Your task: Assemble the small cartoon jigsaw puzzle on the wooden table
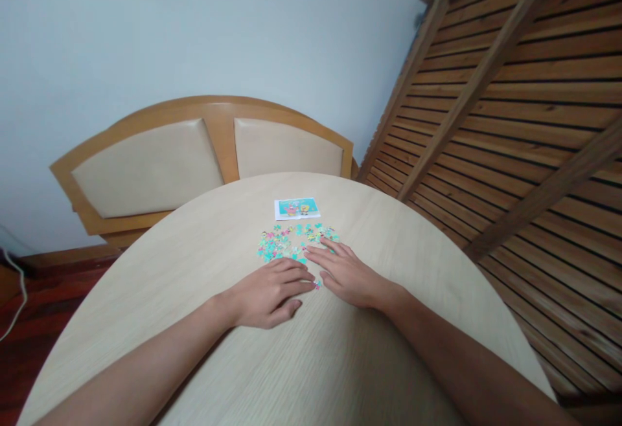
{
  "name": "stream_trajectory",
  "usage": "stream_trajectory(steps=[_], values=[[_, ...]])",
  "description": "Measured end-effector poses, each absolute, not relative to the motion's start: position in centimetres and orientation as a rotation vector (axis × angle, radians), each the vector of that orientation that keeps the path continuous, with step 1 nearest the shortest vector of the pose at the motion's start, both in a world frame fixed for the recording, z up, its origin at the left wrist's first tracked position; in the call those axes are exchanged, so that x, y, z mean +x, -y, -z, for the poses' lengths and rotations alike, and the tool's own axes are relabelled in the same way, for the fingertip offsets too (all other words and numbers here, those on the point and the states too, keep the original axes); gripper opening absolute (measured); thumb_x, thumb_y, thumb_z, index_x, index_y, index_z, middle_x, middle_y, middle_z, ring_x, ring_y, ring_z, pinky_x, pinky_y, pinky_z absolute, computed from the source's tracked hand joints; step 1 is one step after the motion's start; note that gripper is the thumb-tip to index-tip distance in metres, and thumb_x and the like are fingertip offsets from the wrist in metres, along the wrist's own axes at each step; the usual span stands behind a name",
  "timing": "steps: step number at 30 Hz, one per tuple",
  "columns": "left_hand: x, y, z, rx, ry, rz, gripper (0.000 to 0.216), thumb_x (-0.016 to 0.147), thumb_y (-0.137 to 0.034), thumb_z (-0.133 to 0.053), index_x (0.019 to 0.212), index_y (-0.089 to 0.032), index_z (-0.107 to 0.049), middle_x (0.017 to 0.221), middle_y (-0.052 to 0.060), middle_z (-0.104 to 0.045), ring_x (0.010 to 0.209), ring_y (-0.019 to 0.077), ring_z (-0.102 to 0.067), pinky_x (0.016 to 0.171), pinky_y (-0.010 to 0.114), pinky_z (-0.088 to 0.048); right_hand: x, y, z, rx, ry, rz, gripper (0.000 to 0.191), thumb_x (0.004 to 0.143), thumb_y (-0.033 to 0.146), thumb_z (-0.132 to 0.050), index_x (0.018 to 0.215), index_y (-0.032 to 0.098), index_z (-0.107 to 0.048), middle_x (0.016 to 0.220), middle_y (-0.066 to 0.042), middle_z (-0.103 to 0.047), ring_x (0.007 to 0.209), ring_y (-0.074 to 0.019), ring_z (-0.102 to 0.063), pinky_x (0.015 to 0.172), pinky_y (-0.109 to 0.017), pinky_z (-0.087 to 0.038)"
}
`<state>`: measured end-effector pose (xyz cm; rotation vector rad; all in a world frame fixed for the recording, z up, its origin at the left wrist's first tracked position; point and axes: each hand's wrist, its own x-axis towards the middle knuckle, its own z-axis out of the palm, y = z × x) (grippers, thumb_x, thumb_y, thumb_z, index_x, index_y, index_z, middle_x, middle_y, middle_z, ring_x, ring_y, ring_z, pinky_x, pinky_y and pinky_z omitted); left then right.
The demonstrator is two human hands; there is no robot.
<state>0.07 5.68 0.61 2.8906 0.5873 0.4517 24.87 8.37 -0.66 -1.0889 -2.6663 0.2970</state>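
Note:
A scatter of small turquoise, pink and yellow jigsaw pieces (286,241) lies on a round pale wooden table (194,264). Behind the pieces sits a small cartoon picture card (297,208). My left hand (270,291) rests palm down at the near edge of the pile, fingers stretched flat and touching the nearest pieces. My right hand (346,272) lies flat beside it, fingers spread over the pile's right side. Neither hand holds a piece. One loose piece (318,283) shows between the two hands.
A wooden headboard with two beige padded panels (194,154) leans against the pale wall behind the table. A slatted wooden bed frame (525,122) stands propped at the right. Dark red floor and a white cable (19,296) show at the left.

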Motion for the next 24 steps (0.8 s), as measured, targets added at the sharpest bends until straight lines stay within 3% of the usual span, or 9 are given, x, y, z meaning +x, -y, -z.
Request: stream_trajectory(steps=[3,7,14,20,24], values=[[0.3,-5.7,-0.6,2.903,-0.572,-0.472,0.042,0.091,-0.027,-0.053,0.132,-0.018,-0.057,0.129,0.012,-0.063,0.122,0.0285,-0.056,0.107,0.047,-0.043,24.6,-8.6,0.6,-1.065,2.707,-0.368,0.055,0.097,0.021,-0.041,0.152,0.023,-0.041,0.158,-0.003,-0.041,0.150,-0.0307,-0.023,0.118,-0.056,-0.026],[0.4,-5.7,-0.6,2.924,-0.521,-0.466,0.041,0.090,-0.026,-0.054,0.130,-0.016,-0.057,0.130,0.013,-0.063,0.123,0.0288,-0.054,0.109,0.047,-0.041,24.5,-8.8,0.4,-1.017,2.699,-0.343,0.051,0.094,0.021,-0.047,0.145,0.020,-0.050,0.152,-0.005,-0.050,0.149,-0.0316,-0.025,0.119,-0.055,-0.024],[0.2,-5.6,-0.5,2.926,-0.514,-0.460,0.038,0.092,-0.029,-0.052,0.129,-0.018,-0.058,0.128,0.012,-0.063,0.119,0.0287,-0.056,0.107,0.048,-0.042,24.8,-8.6,-0.1,-0.860,2.658,-0.279,0.032,0.093,0.015,-0.053,0.120,0.020,-0.069,0.119,-0.009,-0.071,0.130,-0.0272,-0.051,0.110,-0.046,-0.039],[0.0,-5.5,-0.4,2.910,-0.531,-0.437,0.039,0.093,-0.030,-0.053,0.129,-0.018,-0.058,0.127,0.012,-0.062,0.117,0.0276,-0.057,0.104,0.045,-0.044,24.6,-8.5,-0.7,-0.868,2.613,-0.360,0.025,0.093,0.012,-0.056,0.109,0.019,-0.074,0.104,-0.008,-0.073,0.105,-0.0219,-0.063,0.094,-0.036,-0.048],[0.1,-5.5,-0.4,2.906,-0.542,-0.420,0.040,0.093,-0.030,-0.053,0.131,-0.019,-0.058,0.126,0.012,-0.062,0.117,0.0282,-0.056,0.104,0.045,-0.045,24.7,-8.5,-0.4,-0.875,2.629,-0.347,0.025,0.092,0.015,-0.059,0.112,0.019,-0.073,0.103,-0.008,-0.071,0.104,-0.0233,-0.061,0.096,-0.039,-0.046]])
